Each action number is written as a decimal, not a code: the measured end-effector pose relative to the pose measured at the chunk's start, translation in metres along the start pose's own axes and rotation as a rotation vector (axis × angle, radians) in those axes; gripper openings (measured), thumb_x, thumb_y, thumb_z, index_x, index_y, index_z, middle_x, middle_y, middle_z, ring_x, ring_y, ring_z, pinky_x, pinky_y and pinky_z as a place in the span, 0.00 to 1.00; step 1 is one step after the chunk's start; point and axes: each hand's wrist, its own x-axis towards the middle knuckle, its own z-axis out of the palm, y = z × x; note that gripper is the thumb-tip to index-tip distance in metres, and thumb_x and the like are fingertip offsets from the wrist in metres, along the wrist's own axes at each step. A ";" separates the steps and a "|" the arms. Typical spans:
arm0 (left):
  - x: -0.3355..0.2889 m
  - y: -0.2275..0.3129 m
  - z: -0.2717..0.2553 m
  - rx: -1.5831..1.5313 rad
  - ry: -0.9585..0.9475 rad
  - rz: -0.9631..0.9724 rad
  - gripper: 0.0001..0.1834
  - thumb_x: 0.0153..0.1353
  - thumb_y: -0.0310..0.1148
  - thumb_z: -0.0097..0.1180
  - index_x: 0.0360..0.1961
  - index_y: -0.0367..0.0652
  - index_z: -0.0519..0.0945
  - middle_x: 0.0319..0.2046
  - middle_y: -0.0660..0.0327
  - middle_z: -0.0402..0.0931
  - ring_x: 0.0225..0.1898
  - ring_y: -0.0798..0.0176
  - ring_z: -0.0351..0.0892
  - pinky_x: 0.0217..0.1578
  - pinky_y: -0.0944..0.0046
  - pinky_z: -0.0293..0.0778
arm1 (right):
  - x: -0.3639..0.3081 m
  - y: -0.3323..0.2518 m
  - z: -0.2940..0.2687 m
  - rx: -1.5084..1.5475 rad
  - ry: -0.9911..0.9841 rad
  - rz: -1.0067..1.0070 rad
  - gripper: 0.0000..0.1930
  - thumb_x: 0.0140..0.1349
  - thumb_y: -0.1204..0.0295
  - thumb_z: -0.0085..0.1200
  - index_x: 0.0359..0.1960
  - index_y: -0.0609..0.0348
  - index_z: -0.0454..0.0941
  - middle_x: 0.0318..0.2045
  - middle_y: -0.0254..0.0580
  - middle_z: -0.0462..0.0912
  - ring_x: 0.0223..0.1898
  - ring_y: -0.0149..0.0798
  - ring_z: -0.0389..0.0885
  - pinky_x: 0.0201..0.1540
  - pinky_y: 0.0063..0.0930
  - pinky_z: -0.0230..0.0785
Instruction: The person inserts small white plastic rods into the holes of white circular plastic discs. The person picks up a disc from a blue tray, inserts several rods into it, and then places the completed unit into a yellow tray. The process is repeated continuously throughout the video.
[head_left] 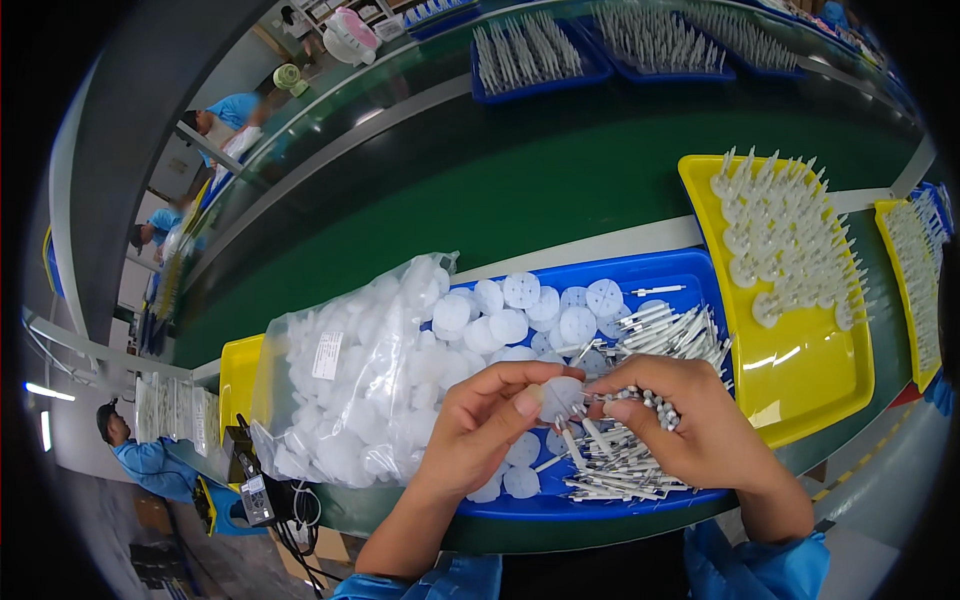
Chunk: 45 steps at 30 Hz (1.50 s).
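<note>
Thumb and fingers of my left hand (480,425) pinch a round translucent white plastic disc (562,398). My right hand (695,415) is closed around a bunch of slim white rods with metal ends (655,405), and its fingertips meet the disc's right edge. Whether a rod sits in the disc there is too small to tell. Both hands are over a blue tray (660,264). Loose discs (521,290) lie in its left part, some under my hands. A heap of the same rods (630,475) fills its right part, partly hidden by my right hand.
A clear bag of discs (350,400) rests over the tray's left end. At right, a yellow tray (820,395) holds rows of upright rods on discs. More filled blue trays (590,85) stand across the green belt (450,180). A black adapter with cables (258,500) hangs at left.
</note>
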 end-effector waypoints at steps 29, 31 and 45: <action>-0.002 0.000 0.001 0.304 -0.075 0.220 0.12 0.58 0.14 0.62 0.44 0.29 0.84 0.50 0.44 0.80 0.53 0.54 0.79 0.54 0.57 0.74 | -0.004 0.003 0.007 -0.102 0.008 0.011 0.09 0.59 0.75 0.62 0.38 0.61 0.76 0.28 0.51 0.84 0.29 0.55 0.85 0.29 0.39 0.74; 0.000 0.001 0.000 0.349 -0.100 0.215 0.11 0.58 0.14 0.61 0.43 0.28 0.85 0.49 0.44 0.80 0.52 0.54 0.80 0.53 0.57 0.74 | -0.006 -0.001 0.007 -0.173 -0.006 0.049 0.08 0.59 0.76 0.63 0.39 0.61 0.77 0.30 0.49 0.85 0.32 0.50 0.86 0.33 0.34 0.75; 0.001 -0.001 0.007 0.477 -0.002 0.470 0.21 0.51 0.15 0.69 0.49 0.29 0.82 0.59 0.42 0.74 0.56 0.53 0.79 0.57 0.55 0.75 | 0.001 0.006 0.007 -0.313 0.169 -0.259 0.17 0.50 0.82 0.59 0.43 0.60 0.75 0.33 0.47 0.81 0.29 0.51 0.82 0.29 0.38 0.74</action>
